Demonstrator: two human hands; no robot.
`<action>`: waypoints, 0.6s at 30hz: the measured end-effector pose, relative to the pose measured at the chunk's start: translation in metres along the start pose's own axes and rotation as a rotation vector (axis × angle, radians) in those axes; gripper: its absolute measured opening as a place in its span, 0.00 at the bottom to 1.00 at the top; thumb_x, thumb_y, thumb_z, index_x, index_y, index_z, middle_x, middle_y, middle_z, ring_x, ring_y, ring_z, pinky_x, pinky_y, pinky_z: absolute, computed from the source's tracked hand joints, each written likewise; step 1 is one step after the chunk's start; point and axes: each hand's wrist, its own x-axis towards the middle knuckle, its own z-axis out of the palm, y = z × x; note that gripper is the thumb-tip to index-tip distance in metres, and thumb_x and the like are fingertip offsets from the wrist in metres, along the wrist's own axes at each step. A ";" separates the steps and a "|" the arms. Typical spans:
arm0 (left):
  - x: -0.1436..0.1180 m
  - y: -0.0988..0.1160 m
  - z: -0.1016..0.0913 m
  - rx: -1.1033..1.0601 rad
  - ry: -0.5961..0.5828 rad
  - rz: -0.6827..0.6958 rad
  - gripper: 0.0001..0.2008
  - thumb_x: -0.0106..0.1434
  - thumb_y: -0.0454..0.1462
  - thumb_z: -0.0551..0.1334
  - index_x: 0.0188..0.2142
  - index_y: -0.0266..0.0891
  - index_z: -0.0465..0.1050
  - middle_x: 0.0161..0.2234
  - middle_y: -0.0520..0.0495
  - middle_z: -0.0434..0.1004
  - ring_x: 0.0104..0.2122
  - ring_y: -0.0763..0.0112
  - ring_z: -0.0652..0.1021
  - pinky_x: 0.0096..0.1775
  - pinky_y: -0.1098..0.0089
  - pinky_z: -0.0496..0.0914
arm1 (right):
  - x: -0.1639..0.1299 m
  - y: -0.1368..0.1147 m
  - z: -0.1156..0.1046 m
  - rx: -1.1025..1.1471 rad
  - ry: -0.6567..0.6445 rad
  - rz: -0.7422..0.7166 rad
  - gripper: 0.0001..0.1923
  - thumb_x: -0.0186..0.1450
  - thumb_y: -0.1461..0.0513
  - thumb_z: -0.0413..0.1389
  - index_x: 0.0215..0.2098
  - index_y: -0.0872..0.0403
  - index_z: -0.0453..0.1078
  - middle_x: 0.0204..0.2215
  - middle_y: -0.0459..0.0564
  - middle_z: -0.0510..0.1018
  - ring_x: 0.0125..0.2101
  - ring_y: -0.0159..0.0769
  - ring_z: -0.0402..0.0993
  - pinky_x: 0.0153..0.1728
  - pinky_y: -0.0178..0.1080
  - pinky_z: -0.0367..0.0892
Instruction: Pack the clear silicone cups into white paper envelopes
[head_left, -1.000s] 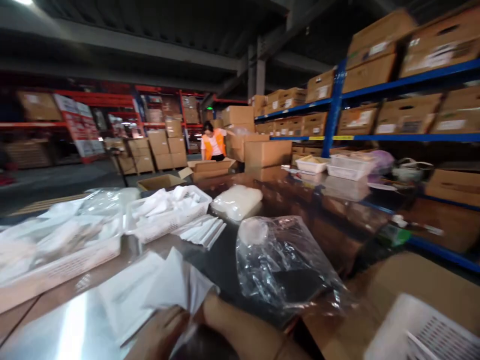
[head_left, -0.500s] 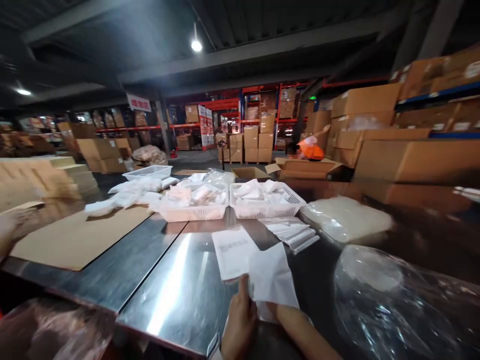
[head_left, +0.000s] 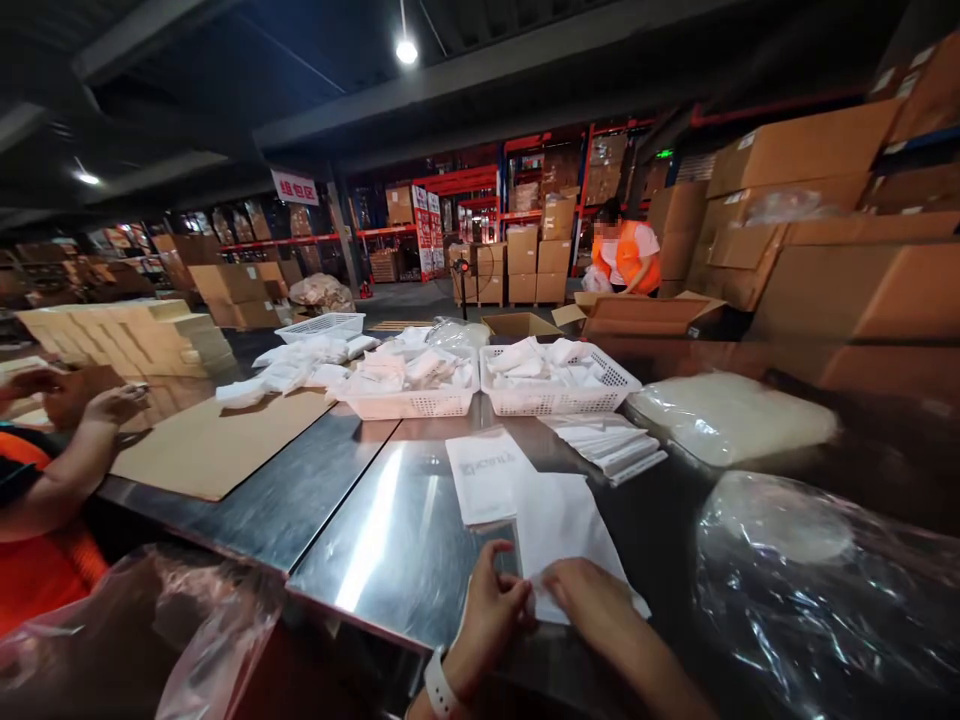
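A plain white flat bag (head_left: 566, 530) lies on the metal table in front of me. My right hand (head_left: 592, 600) presses on its near end, with thumb and fingers closed together at the edge. At its lower left edge is my left hand (head_left: 491, 605), wearing a white wristband; index finger and thumb are curled but apart, and the fingertips come close to the right hand's. Just beyond, partly covered by the plain bag, is a white bag with grey print (head_left: 487, 475). A fanned stack of white bags (head_left: 607, 450) lies farther right.
Two white plastic baskets (head_left: 412, 402) full of white packets stand at the back. Clear plastic bags (head_left: 787, 560) cover the right side. On the left are a cardboard sheet (head_left: 217, 450) and a co-worker's arm (head_left: 56, 480). Another person in orange (head_left: 630, 255) stands behind an open carton (head_left: 637, 315).
My view has turned left and tilted down. The right hand has come out from under the plain bag onto its near end. The left index finger, straight before, is now bent.
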 end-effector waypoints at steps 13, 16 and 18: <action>0.000 0.014 -0.003 -0.202 -0.053 -0.125 0.49 0.38 0.35 0.68 0.60 0.23 0.55 0.12 0.63 0.62 0.16 0.77 0.65 0.21 0.76 0.57 | -0.021 -0.029 0.030 -0.086 0.707 -0.328 0.17 0.70 0.70 0.40 0.29 0.52 0.66 0.25 0.45 0.70 0.28 0.37 0.63 0.33 0.39 0.53; 0.006 0.008 -0.002 -0.213 -0.022 -0.109 0.50 0.37 0.33 0.68 0.61 0.22 0.55 0.11 0.65 0.60 0.15 0.78 0.63 0.20 0.77 0.55 | -0.020 -0.030 0.036 -0.089 0.782 -0.327 0.19 0.70 0.70 0.37 0.32 0.52 0.67 0.26 0.46 0.71 0.30 0.38 0.64 0.36 0.40 0.54; 0.009 0.006 0.000 -0.207 0.002 -0.091 0.50 0.37 0.33 0.68 0.61 0.22 0.56 0.11 0.64 0.61 0.14 0.78 0.63 0.20 0.77 0.56 | -0.019 -0.031 0.040 -0.060 0.803 -0.317 0.18 0.69 0.71 0.39 0.32 0.51 0.66 0.27 0.45 0.71 0.32 0.37 0.65 0.39 0.40 0.56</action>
